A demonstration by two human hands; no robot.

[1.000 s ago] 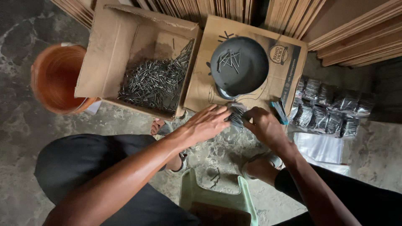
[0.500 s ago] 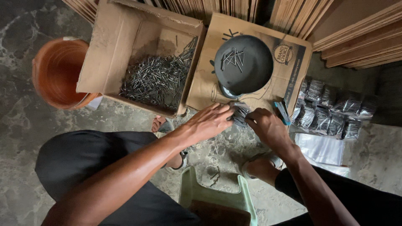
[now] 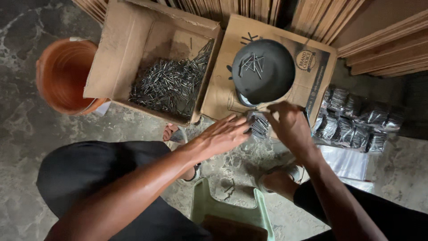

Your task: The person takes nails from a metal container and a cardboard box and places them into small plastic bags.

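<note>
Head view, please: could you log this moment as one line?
left hand: on nail bundle | right hand: on same bundle | black bowl: few nails | open box: loose nails

A small workshop or packing spot set up on a rough concrete floor (image 3: pixel 26 129). Beyond the hands, stacked wooden planks (image 3: pixel 379 40) line the back; a cardboard box (image 3: pixel 147 67) of loose nails sits ahead to the left, and bagged nail packets (image 3: pixel 356 122) lie just right.

Two cardboard boxes (image 3: pixel 120 53), one orange bucket (image 3: pixel 62 73), one black bowl (image 3: pixel 264 71), one green stool (image 3: pixel 232 214).
</note>
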